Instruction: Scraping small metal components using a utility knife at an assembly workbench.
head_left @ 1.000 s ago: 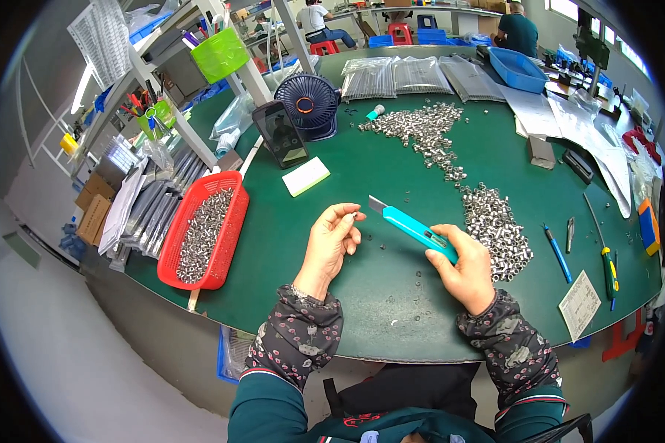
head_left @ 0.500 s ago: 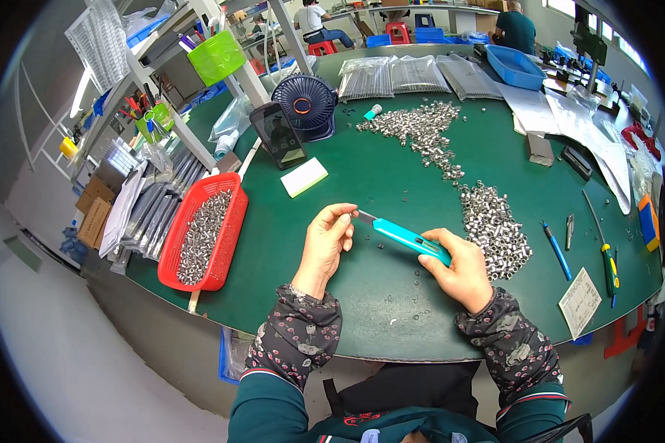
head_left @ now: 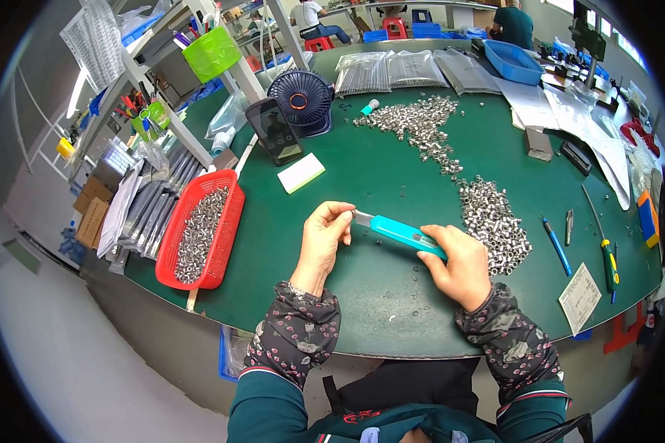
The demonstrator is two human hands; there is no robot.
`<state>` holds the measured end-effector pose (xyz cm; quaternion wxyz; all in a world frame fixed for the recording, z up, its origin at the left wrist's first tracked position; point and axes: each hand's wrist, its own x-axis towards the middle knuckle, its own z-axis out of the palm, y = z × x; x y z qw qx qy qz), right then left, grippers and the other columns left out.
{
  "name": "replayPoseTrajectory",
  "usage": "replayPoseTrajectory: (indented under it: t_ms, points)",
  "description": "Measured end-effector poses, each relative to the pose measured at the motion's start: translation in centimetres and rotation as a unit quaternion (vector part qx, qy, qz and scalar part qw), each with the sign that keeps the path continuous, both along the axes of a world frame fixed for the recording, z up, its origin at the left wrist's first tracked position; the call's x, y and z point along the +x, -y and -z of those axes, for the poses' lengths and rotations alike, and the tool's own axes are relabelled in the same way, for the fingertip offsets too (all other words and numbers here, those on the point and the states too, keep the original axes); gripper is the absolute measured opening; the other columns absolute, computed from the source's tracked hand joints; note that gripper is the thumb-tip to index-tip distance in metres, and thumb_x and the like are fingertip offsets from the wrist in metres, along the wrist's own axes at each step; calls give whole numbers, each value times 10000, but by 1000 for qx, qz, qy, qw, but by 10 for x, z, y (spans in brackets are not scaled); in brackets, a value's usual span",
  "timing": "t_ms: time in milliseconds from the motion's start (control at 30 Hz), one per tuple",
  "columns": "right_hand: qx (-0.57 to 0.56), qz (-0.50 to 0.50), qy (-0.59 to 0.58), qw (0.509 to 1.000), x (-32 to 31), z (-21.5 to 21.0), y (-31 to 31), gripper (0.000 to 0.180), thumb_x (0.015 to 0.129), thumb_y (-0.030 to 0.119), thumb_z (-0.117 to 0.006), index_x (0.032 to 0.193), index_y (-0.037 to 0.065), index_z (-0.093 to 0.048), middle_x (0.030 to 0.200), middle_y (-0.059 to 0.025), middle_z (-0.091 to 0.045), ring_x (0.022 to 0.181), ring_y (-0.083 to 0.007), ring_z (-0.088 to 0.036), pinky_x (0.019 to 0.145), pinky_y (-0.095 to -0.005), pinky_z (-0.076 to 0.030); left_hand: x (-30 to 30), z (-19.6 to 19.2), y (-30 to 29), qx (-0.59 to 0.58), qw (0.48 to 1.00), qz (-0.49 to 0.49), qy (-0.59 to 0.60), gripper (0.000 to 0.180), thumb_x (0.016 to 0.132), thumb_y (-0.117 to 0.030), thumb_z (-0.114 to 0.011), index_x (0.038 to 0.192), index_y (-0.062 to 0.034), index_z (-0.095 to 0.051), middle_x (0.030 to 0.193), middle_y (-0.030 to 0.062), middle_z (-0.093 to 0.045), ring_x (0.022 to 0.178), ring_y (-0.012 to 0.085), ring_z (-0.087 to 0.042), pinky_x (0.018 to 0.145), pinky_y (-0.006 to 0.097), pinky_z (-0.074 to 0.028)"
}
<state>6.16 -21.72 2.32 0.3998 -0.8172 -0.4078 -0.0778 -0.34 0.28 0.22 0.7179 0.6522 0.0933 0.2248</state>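
My right hand [head_left: 459,263] is wrapped round a turquoise utility knife [head_left: 397,231], its blade pointing left. My left hand [head_left: 324,242] is pinched at the blade's tip; whatever its thumb and fingers hold is too small and covered to make out. Right of the knife lies a heap of small metal rings [head_left: 493,225], and a second, looser spread of them [head_left: 421,122] extends farther back. More small metal parts [head_left: 202,232] fill a red plastic basket [head_left: 225,244] at the left edge of the green table [head_left: 362,310].
A phone [head_left: 275,131] leans by a dark blue fan [head_left: 301,102], with a pad of paper [head_left: 301,173] in front. To the right lie a blue pen-like tool [head_left: 556,246], a screwdriver [head_left: 609,266] and a paper slip [head_left: 580,299]. Bagged tubes [head_left: 414,70] line the back.
The knife's handle has shifted slightly left and now lies a little differently in my right hand. My left hand stays pinched at the blade tip. The whole view has shifted slightly.
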Motion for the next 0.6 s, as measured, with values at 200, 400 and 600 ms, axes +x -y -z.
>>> replayPoseTrajectory:
  t_ms: [200, 400, 600]
  points:
    - [219, 59, -28, 974, 12, -4, 11, 270, 702, 83, -592, 958, 15, -536, 857, -140, -581, 742, -252, -585, 646, -297, -449, 2, 0, 4, -137, 990, 17, -1, 101, 805, -58, -525, 900, -27, -513, 797, 48, -539, 602, 63, -464, 475, 180, -400]
    - [357, 88, -110, 924, 31, -11, 15, 246, 755, 88, -576, 979, 11, -511, 782, -40, -538, 666, -84, -491, 593, -221, -403, 2, -4, 5, -274, 956, 106, 21, 89, 816, -89, -490, 894, -47, -498, 814, 46, -504, 647, 116, -479, 480, 210, -412]
    - [471, 102, -170, 859, 47, -13, 27, 237, 785, 77, -561, 997, -1, -488, 733, 6, -495, 650, -38, -445, 554, -158, -349, 35, -34, 69, 40, 966, 165, -196, 85, 788, -124, -560, 803, -57, -511, 630, -50, -406, 485, 33, -329, 386, 162, -264]
